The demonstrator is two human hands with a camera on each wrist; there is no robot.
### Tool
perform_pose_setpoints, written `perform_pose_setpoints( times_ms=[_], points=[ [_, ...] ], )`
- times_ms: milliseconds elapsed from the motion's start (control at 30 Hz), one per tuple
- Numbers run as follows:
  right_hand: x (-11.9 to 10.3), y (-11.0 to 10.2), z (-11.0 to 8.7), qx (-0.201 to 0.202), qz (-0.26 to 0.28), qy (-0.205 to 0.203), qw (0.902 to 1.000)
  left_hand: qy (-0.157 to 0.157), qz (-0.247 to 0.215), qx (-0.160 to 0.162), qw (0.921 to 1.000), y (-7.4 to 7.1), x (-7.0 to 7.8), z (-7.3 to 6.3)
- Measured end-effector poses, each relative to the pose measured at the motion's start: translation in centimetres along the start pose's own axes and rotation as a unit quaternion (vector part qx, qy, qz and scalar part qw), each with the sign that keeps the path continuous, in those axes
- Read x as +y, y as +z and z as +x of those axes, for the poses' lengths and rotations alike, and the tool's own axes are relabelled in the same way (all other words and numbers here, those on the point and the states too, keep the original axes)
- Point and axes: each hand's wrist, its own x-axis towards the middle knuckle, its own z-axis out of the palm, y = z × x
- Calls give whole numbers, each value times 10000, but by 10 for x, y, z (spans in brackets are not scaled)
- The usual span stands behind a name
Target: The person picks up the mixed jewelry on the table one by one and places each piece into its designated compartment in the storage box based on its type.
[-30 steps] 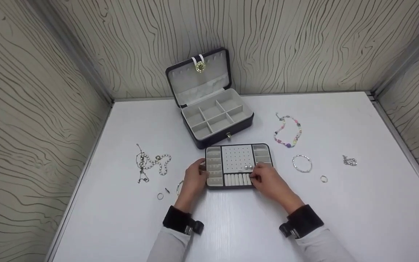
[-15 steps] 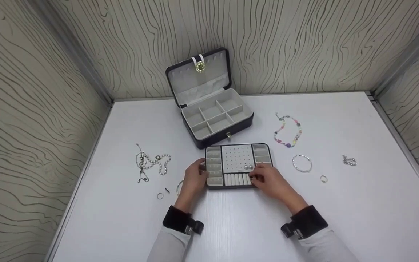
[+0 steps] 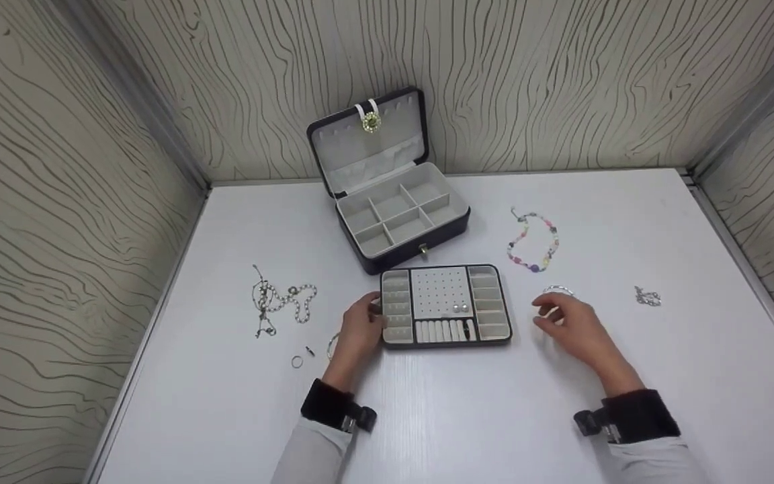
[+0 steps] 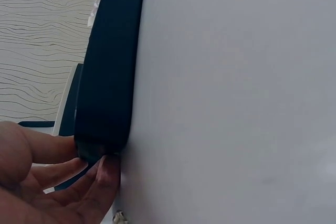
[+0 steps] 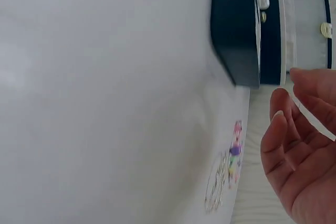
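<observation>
My left hand [image 3: 362,326] holds the left end of a navy jewelry tray [image 3: 397,345]; its thumb and fingers pinch the end wall [image 4: 105,77] in the left wrist view. Two pearl stud earrings [image 3: 460,308] sit on the tray's perforated panel. A small dark ring-like piece [image 3: 466,329] stands among the white ring rolls [image 3: 437,331] near their right end. My right hand [image 3: 572,328] hovers right of the tray, fingers loosely bent, nothing between them in the right wrist view. It partly covers a silver bracelet [image 3: 560,289].
Behind the tray stands an open jewelry box [image 3: 417,236], its lid raised. A colorful bead bracelet [image 3: 535,267] lies to the right, with a silver chain [image 3: 648,296] beyond. On the left are tangled necklaces [image 3: 303,306], a ring [image 3: 297,361] and a small dark piece [image 3: 310,351].
My right hand has left the ring rolls and moved right toward the silver bracelet, uncovering the dark ring-like piece in the rolls. My left hand stays at the tray.
</observation>
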Motion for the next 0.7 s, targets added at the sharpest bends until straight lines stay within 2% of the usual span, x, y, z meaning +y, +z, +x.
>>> perform_pose_setpoints(
  times_ms=[133,333,533,700],
  points=[
    [23,-28,-8,-55,-507,640,9966,9,-110,-43,9999,0,-1,0],
    [50,-54,-22,-469,-1017,1610,9806,18,-80,-61,9999,0,-1,1],
    [58,-57,-27,-747,-945,1895,9745,26,-9,-42,10000,0,-1,0],
    [58,-56,-27,-796,-857,1985,9731,82,-11,-18,10000,1,-2,0]
  ],
)
